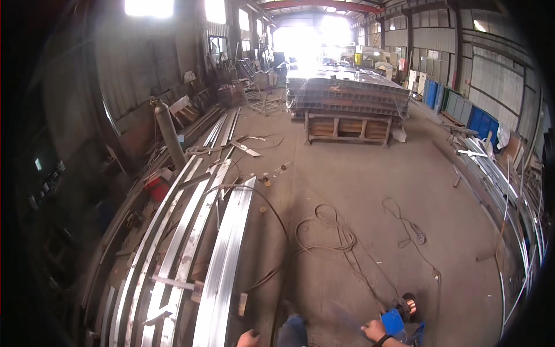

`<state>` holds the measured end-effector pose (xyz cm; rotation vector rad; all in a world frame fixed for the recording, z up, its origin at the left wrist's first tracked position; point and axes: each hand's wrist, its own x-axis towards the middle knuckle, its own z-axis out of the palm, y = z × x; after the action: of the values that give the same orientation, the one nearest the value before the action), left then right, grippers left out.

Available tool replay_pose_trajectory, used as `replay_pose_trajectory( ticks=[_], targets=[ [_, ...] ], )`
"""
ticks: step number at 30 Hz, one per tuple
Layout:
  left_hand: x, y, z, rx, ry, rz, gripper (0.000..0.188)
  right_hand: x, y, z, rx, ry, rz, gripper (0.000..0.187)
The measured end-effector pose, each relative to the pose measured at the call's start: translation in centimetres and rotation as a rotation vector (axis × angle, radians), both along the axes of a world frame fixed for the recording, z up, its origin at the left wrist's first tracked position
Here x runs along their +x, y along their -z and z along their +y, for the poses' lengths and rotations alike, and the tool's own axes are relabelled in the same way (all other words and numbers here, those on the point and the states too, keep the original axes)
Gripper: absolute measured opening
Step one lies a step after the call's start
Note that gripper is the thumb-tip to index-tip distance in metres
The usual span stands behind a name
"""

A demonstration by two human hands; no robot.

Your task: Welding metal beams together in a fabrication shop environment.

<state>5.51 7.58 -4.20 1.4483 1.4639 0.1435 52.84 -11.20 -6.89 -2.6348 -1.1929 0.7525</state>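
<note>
At the bottom edge, left of my leg [293,331], my left hand [248,339] is curled closed. A small dark spot shows at its fingers, too little to name. My right hand [374,330], with a dark band at the wrist, is also curled, its thumb side pointing left; what it holds, if anything, is hidden. Just beside it stands a blue wire feeder [393,322] carrying a spool of copper-coloured wire [411,305]. Long silvery metal profiles [226,254] lie to the left of my left hand.
Loops of cable [326,246] and a thinner cord [411,231] lie on the floor ahead. A gas cylinder [168,130] stands at the left. Wrapped stacked panels [347,95] rest on a metal frame [347,128]. Metal bars [491,162] pile along the right.
</note>
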Motion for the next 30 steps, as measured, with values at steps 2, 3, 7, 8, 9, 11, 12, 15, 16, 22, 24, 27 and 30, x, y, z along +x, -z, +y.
replay_pose_trajectory(
  ticks=[2, 3, 7, 8, 9, 11, 12, 15, 16, 22, 24, 27, 30],
  targets=[
    [2.3, 3.0, 7.3, 0.188, 0.121, 0.032, 0.04, 0.5, 2.3, 8.7, 0.1, -0.102, -0.005, 0.05],
    [3.9, 3.2, 11.9, 0.235, 0.143, 0.043, 0.043, -0.1, 1.7, 12.2, 0.101, -0.094, -0.004, 0.05],
    [11.1, -0.8, 22.3, 0.48, 0.235, -0.079, 0.038, -2.2, -5.7, 27.7, -0.071, -0.226, 0.141, 0.05],
    [12.7, -3.2, 24.9, 0.502, 0.27, -0.09, 0.038, -1.9, -6.1, 31.2, -0.001, -0.285, 0.103, 0.053],
    [14.0, -6.0, 27.5, 0.573, 0.343, -0.041, 0.039, -1.6, -5.7, 34.8, 0.058, -0.354, 0.072, 0.055],
    [15.8, -8.3, 32.6, 0.649, 0.497, -0.039, 0.051, -3.1, -11.2, 42.0, 0.165, -0.487, 0.006, 0.055],
    [16.8, -10.3, 35.1, 0.674, 0.563, -0.049, 0.051, -2.9, -11.1, 44.9, 0.175, -0.522, -0.011, 0.051],
    [18.4, -14.1, 42.0, 0.923, 0.518, -0.084, 0.049, -3.0, -11.8, 53.8, 0.509, -0.868, -0.047, 0.022],
    [18.6, -14.6, 44.0, 0.925, 0.506, -0.055, 0.048, -3.2, -13.1, 56.7, 0.561, -0.983, -0.075, 0.02],
    [19.1, -13.3, 55.3, 0.28, 0.398, 0.038, 0.065, -4.4, -18.5, 73.4, 0.616, -1.413, -0.055, 0.011],
    [18.9, -12.6, 59.0, 0.131, 0.295, -0.075, 0.073, -4.6, -18.3, 77.8, 0.651, -1.55, -0.087, 0.009],
    [19.7, -10.6, 62.8, 0.117, 0.165, -0.186, 0.077, -3.6, -18.3, 84.4, 0.648, -1.651, -0.031, 0.015],
    [20.9, -10.6, 65.8, 0.389, 0.015, 0.045, 0.085, -3.2, -19.1, 90.0, 0.784, -1.576, -0.019, 0.021]
  ],
)
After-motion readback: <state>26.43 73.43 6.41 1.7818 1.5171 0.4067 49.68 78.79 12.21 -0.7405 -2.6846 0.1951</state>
